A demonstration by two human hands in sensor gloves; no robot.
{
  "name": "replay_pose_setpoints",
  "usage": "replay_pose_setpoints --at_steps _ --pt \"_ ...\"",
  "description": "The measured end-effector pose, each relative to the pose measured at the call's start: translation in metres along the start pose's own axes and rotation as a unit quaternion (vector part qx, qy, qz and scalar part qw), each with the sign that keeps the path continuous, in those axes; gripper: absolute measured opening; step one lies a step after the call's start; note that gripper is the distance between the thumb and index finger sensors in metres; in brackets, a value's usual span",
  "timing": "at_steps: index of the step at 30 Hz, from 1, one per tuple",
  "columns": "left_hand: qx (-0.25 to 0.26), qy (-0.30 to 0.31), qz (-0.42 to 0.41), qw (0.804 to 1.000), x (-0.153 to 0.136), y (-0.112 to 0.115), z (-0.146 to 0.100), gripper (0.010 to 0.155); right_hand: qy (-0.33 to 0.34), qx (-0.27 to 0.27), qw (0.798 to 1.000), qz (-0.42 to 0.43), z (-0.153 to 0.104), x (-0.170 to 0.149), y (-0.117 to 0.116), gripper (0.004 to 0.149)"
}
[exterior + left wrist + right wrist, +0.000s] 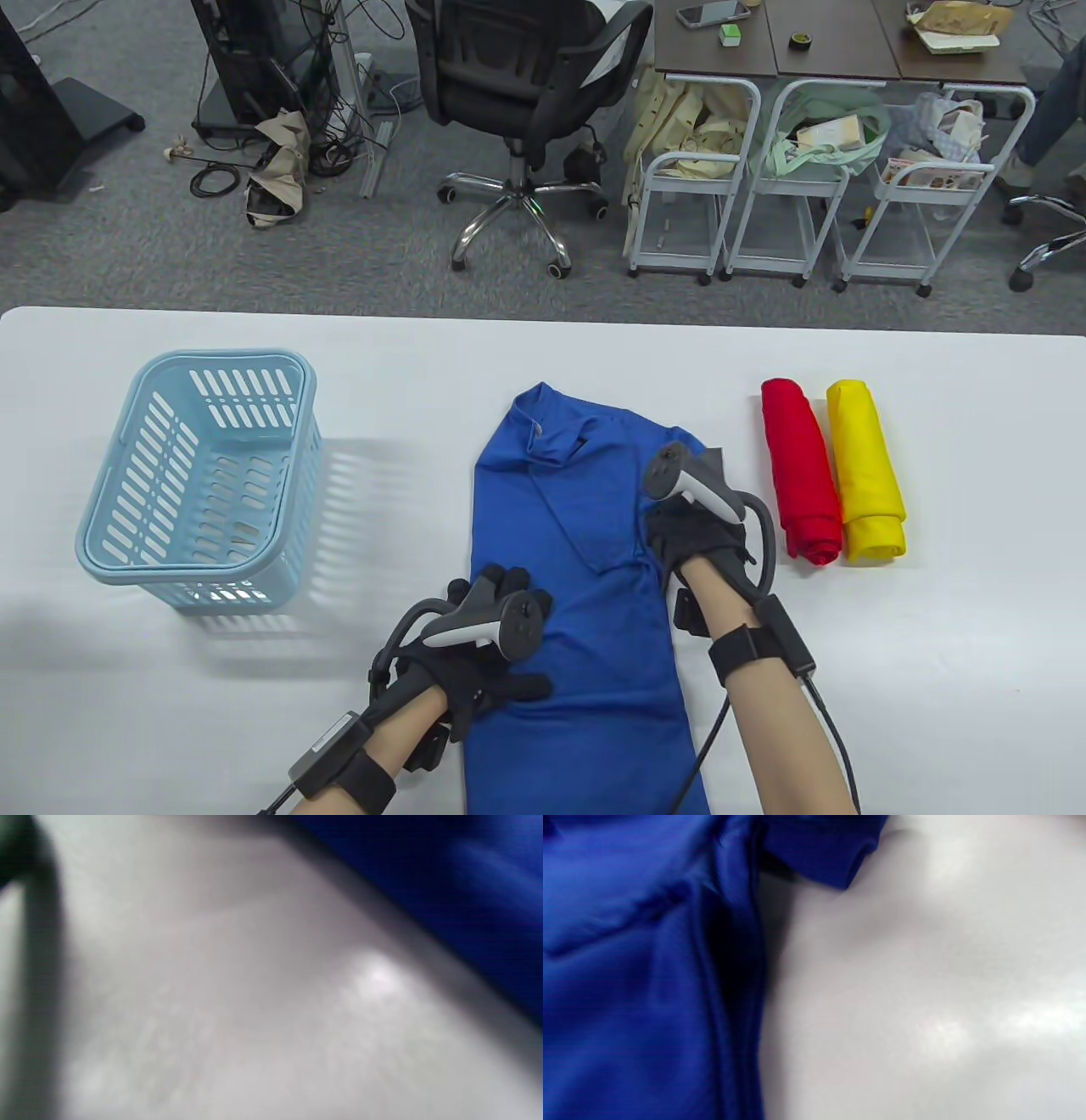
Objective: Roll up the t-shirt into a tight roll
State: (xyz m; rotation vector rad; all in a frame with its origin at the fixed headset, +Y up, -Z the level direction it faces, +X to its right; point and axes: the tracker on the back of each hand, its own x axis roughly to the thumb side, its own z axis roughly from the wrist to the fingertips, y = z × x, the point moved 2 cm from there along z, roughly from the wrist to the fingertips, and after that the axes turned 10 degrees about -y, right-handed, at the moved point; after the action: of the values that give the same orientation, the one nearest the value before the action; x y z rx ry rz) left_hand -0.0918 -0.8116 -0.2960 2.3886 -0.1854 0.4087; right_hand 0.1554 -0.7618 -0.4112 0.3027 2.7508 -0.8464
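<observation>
One white tabletop [848, 679], carrying all items. One blue t-shirt [585, 628], folded into a long strip, collar at the far end, lying under both grips. One light-blue slotted basket [127, 543], upright, well to the left of the left grip. Two rolled shirts, red roll [797, 471] and yellow roll [864, 471], touching, just right of the right grip. Left hand [488, 671]: spread flat, pressing the shirt's left edge. Right hand [691, 531]: on the right fold; finger position cannot be told.
</observation>
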Motion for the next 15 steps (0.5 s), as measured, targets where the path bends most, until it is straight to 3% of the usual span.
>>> replay_pose_setpoints --at_steps 4,8,15 --pt "0.009 0.010 0.004 1.000 0.001 -0.005 0.003 0.090 0.056 -0.026 0.998 -0.022 -0.033 -0.010 -0.002 0.063" --pt "0.020 0.009 0.020 1.000 0.003 -0.020 0.003 0.084 0.101 0.015 0.993 -0.056 -0.051 -0.019 -0.024 0.062" --pt "0.089 -0.023 -0.006 0.996 0.024 -0.089 0.003 0.063 0.053 0.006 0.996 -0.067 -0.048 -0.039 -0.052 0.066"
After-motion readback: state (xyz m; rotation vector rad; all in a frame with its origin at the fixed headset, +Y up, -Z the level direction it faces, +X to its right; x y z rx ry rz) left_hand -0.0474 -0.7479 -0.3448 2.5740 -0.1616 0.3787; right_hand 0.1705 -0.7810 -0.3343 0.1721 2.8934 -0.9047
